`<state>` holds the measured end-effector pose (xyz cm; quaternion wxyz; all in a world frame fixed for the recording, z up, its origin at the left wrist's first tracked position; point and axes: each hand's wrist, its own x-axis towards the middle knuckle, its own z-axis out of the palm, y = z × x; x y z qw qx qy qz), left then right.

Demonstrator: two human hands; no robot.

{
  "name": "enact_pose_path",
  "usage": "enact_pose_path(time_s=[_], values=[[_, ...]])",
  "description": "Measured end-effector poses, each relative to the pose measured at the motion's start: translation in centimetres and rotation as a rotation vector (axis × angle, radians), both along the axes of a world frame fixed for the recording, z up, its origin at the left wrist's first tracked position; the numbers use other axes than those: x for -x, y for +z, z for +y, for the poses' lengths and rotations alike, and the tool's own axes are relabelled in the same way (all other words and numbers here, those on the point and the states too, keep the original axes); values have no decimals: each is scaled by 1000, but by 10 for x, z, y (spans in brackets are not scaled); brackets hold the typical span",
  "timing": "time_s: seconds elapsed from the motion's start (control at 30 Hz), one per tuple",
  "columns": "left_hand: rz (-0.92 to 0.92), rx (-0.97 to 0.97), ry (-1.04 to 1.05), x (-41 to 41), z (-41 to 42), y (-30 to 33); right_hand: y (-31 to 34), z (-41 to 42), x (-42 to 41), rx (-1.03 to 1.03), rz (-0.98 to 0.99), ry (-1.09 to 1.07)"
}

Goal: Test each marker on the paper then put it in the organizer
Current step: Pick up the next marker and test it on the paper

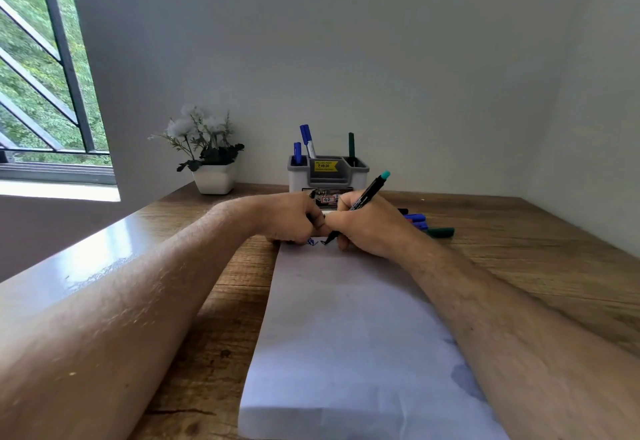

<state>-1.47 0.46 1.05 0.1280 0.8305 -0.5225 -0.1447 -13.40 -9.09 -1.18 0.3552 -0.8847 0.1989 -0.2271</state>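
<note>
Paper [349, 329]: we see one white sheet, lying lengthwise on the wooden table [540, 252] and running from the near edge toward our hands. Two small scribbles sit at its far end, one of them blue; we cannot tell the other's colour.

Left hand [294, 220]: fingers curled, resting at the sheet's far left corner. A dark piece shows between the fingers; we judge it to be the cap, but cannot tell for sure.

Right hand [367, 228]: fingers wrapped in a writing grip around one black marker with a teal end [367, 192], tip down on the paper just beside the scribbles.

Step in hand: we judge this to be the test stroke for the held marker.

Next move: we expect to lift the tip, recap, and reach past the hands to drop it upright in a compartment; the reach must clear the markers already standing there.

Loose markers [427, 226]: a small pile on the table just right of the right hand. We count about four or five (blue, dark green, a trace of red); the hand hides part.

Organizer [329, 176]: one, grey and white, against the wall. Sorted so far: two blue markers [304, 143] in the left compartment, one dark green marker [351, 145] on the right.

Potted plant [211, 152]: one, far left.
</note>
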Motion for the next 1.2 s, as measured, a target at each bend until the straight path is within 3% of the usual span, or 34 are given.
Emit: enact_pose_path(time_s=[0.3,0.47,0.63,0.73,1.0,1.2], values=[[35,-2,13,2,1,1,1,-2,0,-24,4,-38],[119,125,33,2,7,4,6,-7,1,-220,-190,-30],[571,643,138,-7,8,9,15,-8,5,-326,-322,-29],[705,836,166,-7,5,7,15,-8,6,-421,-390,11],[1041,1033,254,-2,-2,3,18,-9,7,-447,-549,5],[1183,1112,308,-7,-2,-1,18,-6,10,-515,-597,55]])
